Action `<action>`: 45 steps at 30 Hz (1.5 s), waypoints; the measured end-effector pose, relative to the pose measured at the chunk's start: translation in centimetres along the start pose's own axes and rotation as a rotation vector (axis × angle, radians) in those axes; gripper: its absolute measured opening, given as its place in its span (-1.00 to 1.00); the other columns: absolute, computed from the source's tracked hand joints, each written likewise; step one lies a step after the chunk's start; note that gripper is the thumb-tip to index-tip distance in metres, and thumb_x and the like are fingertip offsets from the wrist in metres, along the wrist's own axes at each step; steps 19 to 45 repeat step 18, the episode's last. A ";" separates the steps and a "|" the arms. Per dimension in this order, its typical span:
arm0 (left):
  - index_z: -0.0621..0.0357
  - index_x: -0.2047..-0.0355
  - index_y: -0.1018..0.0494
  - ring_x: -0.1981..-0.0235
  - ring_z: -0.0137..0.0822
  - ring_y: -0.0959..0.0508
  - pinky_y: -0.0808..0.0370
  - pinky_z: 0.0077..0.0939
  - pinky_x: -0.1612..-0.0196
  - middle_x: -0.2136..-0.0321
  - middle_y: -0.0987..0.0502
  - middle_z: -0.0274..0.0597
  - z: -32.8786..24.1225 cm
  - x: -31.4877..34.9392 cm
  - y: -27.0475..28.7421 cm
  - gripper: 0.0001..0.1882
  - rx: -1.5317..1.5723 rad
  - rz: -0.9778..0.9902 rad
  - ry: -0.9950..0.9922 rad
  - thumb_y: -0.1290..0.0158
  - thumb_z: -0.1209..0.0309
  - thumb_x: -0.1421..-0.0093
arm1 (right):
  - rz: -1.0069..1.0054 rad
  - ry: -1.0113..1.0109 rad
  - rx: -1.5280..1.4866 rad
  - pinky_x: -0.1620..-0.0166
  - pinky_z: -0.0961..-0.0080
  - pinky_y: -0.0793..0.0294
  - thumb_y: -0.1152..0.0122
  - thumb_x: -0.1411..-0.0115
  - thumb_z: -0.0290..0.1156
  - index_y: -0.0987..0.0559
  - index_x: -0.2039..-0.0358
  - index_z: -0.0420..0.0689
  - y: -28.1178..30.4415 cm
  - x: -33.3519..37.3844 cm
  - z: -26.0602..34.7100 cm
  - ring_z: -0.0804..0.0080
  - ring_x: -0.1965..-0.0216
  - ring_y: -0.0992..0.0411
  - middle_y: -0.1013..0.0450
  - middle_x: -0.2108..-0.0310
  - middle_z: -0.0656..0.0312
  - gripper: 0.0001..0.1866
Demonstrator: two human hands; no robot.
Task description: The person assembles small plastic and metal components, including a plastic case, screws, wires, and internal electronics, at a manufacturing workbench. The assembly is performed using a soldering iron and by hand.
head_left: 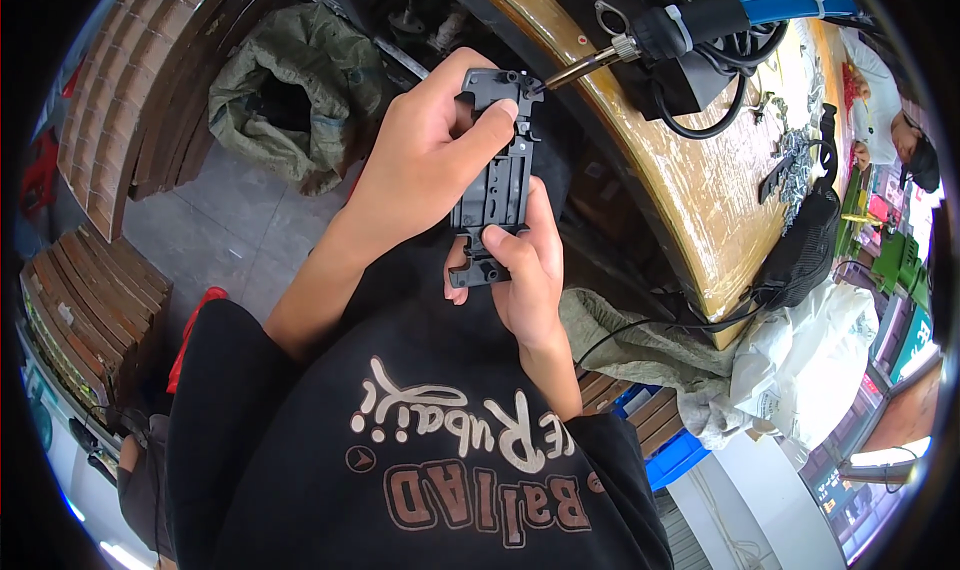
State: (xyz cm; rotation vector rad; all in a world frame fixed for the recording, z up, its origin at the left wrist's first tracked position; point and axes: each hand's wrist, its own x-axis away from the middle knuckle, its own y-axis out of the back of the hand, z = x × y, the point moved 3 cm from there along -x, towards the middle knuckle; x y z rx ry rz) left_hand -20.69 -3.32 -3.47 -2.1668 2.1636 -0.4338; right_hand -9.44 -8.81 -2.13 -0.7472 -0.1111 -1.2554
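Note:
A long black plastic bracket-like part [493, 192], with clips and screw bosses along it, is held upright in front of my chest. My left hand [425, 145] grips its upper end, thumb across the face and fingers behind. Around its lower end closes my right hand [530, 275], thumb pressed on the near face. Beside the top right corner of the part is the metal tip of a soldering iron [650, 42] with a dark handle and blue cable sleeve. The tip appears to meet that corner; exact contact is too small to tell.
On the right, a plastic-wrapped workbench [670, 185] holds small metal pieces [795, 175], a black mesh pouch [803, 242] and cables. An open woven sack [290, 90] and stacked brown trays [95, 315] stand left. A white bag [810, 360] lies right; another person [885, 110] is beyond the bench.

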 end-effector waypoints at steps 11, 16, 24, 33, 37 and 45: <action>0.26 0.35 -0.27 0.73 -0.68 -0.27 -0.17 -0.70 0.71 0.76 -0.37 -0.32 -0.3 0.1 -0.3 -0.85 -0.007 -0.031 0.003 0.05 0.47 -0.09 | 0.005 0.008 -0.007 0.69 0.54 -0.36 0.15 -0.04 -0.46 -0.11 0.09 -0.26 0.0 0.0 0.1 0.30 0.74 -0.35 -0.33 0.62 0.02 -0.60; 0.25 0.35 -0.27 0.73 -0.68 -0.26 -0.17 -0.69 0.71 0.76 -0.37 -0.33 -0.3 0.2 -0.2 -0.85 -0.023 -0.017 -0.009 0.05 0.47 -0.09 | 0.009 0.012 -0.006 0.68 0.54 -0.36 0.14 -0.04 -0.44 -0.11 0.08 -0.26 0.1 0.0 0.0 0.30 0.74 -0.35 -0.33 0.62 0.02 -0.59; 0.25 0.35 -0.27 0.72 -0.69 -0.26 -0.17 -0.69 0.71 0.76 -0.37 -0.33 -0.3 0.2 -0.2 -0.85 -0.019 -0.013 -0.007 0.04 0.46 -0.09 | 0.030 0.001 -0.005 0.68 0.53 -0.37 0.13 -0.04 -0.43 -0.12 0.07 -0.25 0.3 0.0 -0.1 0.29 0.74 -0.35 -0.34 0.57 -0.04 -0.58; 0.25 0.35 -0.27 0.72 -0.69 -0.26 -0.17 -0.69 0.71 0.76 -0.37 -0.33 -0.3 0.2 -0.2 -0.85 -0.019 -0.013 -0.007 0.04 0.46 -0.09 | 0.030 0.001 -0.005 0.68 0.53 -0.37 0.13 -0.04 -0.43 -0.12 0.07 -0.25 0.3 0.0 -0.1 0.29 0.74 -0.35 -0.34 0.57 -0.04 -0.58; 0.25 0.35 -0.27 0.72 -0.69 -0.26 -0.17 -0.69 0.71 0.76 -0.37 -0.33 -0.3 0.2 -0.2 -0.85 -0.019 -0.013 -0.007 0.04 0.46 -0.09 | 0.030 0.001 -0.005 0.68 0.53 -0.37 0.13 -0.04 -0.43 -0.12 0.07 -0.25 0.3 0.0 -0.1 0.29 0.74 -0.35 -0.34 0.57 -0.04 -0.58; 0.25 0.35 -0.27 0.72 -0.69 -0.26 -0.17 -0.69 0.71 0.76 -0.37 -0.33 -0.3 0.2 -0.2 -0.85 -0.019 -0.013 -0.007 0.04 0.46 -0.09 | 0.030 0.001 -0.005 0.68 0.53 -0.37 0.13 -0.04 -0.43 -0.12 0.07 -0.25 0.3 0.0 -0.1 0.29 0.74 -0.35 -0.34 0.57 -0.04 -0.58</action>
